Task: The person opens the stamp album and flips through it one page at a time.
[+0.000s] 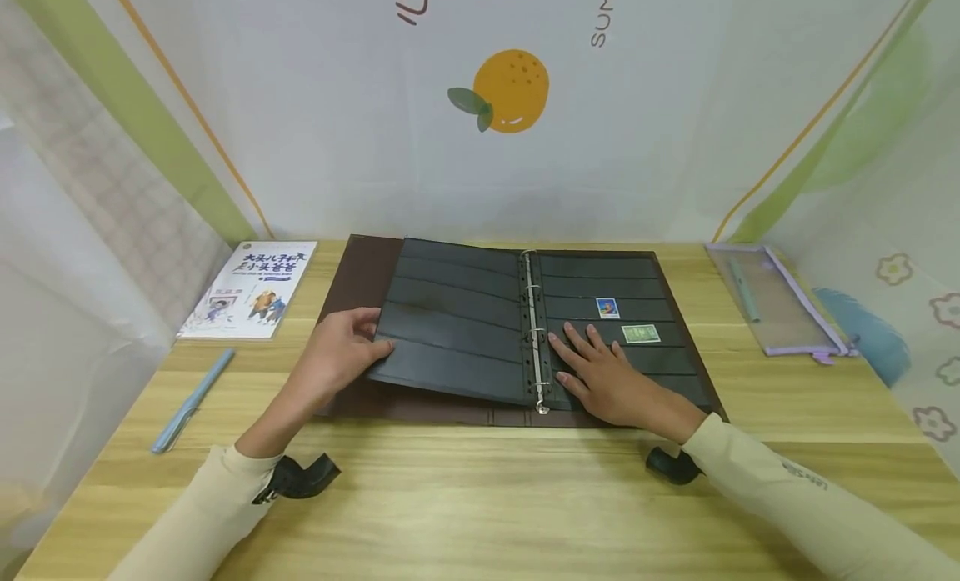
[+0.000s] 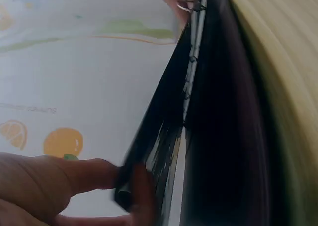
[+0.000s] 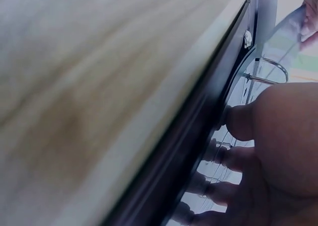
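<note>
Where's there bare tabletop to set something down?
Bare table lies on the near side of the binder, between the left sleeve and right sleeve; another strip separates binder and zip pouch. Crowded: left of the binder, around the booklet and blue pen.

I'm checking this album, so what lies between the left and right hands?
Between left hand and right hand lie a black page and the metal ring binding; the head view shows it.

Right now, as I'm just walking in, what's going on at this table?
A person has a brown ring binder open on the table. Their left hand has its grip on the outer edge of a black pocket page, raised off the cover. Their right hand rests on the facing page, near two small stamps, one blue, one green.
</note>
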A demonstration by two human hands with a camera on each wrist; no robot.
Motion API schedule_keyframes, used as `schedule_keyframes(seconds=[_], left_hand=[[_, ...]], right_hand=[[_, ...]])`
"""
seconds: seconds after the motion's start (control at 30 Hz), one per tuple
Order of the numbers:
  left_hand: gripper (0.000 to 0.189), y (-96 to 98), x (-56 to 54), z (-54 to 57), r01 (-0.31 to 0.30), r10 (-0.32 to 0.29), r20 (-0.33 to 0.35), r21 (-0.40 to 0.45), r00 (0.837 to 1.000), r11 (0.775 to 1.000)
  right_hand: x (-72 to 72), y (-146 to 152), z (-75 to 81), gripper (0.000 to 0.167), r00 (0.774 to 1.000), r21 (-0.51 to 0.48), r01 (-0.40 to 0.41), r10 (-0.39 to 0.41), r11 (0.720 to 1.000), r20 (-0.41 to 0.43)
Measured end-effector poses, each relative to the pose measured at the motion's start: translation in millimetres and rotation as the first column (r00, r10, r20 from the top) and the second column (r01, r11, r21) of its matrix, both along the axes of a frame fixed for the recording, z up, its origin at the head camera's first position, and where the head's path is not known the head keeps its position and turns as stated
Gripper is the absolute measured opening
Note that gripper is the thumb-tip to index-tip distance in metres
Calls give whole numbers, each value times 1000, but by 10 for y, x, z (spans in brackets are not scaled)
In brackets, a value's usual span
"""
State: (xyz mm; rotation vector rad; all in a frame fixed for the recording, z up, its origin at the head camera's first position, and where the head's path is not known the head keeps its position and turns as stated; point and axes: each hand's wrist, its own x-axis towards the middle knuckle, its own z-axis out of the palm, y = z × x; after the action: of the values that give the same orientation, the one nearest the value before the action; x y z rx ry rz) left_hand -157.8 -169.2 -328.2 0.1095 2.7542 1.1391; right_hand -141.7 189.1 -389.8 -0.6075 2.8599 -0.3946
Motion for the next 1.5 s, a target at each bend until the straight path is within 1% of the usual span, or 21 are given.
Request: schedule_keyframes(seconds=[0.07,0.13,0.17,0.37,0.4,0.47,0.5,0.53,0.6,0.63,0.67,0.7,0.73,0.8,0.87,1.0,1.1,1.27,1.33,1.4,1.5], left_hand=[[64,5,1,-27,30,-32,-20,-91,999,995],[67,14,-2,-53,71,-77,-27,-180,997,981],[69,20,-1,-64,89,-95,-24,-204,995,975],[75,82,26,-146,162,-160,29,-280,987,946],[75,111,34,-166,173,-173,26,-293,985,940],[74,198,52,-227,210,-227,-14,-324,974,922],[74,255,62,-266,236,-264,-40,-340,964,910],[73,311,75,-313,269,-317,-78,-366,945,891],[73,415,98,-412,344,-427,-131,-406,895,847],[73,459,104,-454,385,-479,-139,-422,867,821],[73,493,108,-485,425,-526,-137,-438,839,792],[73,517,111,-506,463,-562,-121,-440,818,770],[73,531,108,-521,499,-589,-97,-433,802,751],[73,547,96,-526,551,-616,-37,-409,787,728],[73,551,85,-526,574,-625,1,-395,780,717],[73,537,76,-544,592,-625,42,-376,779,713],[73,511,85,-560,592,-620,54,-369,783,716],[73,495,79,-585,593,-622,51,-371,781,714],[73,497,70,-591,595,-625,51,-375,779,711],[73,502,64,-594,597,-628,54,-383,776,705],[74,504,62,-599,598,-629,60,-392,775,699]], right_hand=[[-5,7,6,61,1000,7,5,-5,1000,3],[-4,6,8,61,1000,11,8,-8,1000,7],[-1,4,6,61,1000,14,9,-9,1000,7],[30,-9,-43,60,1000,3,-3,3,1000,-20],[34,-7,-48,60,1000,0,-3,3,1000,-27],[36,4,-50,60,999,-1,-1,1,1000,-42],[33,11,-45,60,999,-6,3,-3,1000,-42],[30,18,-38,61,999,-12,8,-9,1000,-41],[14,37,-13,64,999,-34,30,-31,999,-37],[0,53,11,66,998,-48,43,-45,998,-38],[-19,79,45,67,997,-64,59,-62,996,-36],[-48,119,82,69,996,-84,81,-83,993,-25],[-90,174,118,71,994,-98,104,-106,990,-20],[-206,328,192,75,988,-112,149,-151,982,-6],[-345,526,244,80,980,-122,198,-197,973,24],[-596,882,245,88,956,-158,290,-278,944,91],[-691,999,210,89,941,-185,336,-320,924,111],[-733,1028,160,82,925,-234,380,-375,895,67],[-735,1030,153,80,910,-278,407,-412,870,42],[-738,1033,152,78,889,-328,438,-457,837,19],[-754,1064,165,75,849,-399,489,-528,776,14]])
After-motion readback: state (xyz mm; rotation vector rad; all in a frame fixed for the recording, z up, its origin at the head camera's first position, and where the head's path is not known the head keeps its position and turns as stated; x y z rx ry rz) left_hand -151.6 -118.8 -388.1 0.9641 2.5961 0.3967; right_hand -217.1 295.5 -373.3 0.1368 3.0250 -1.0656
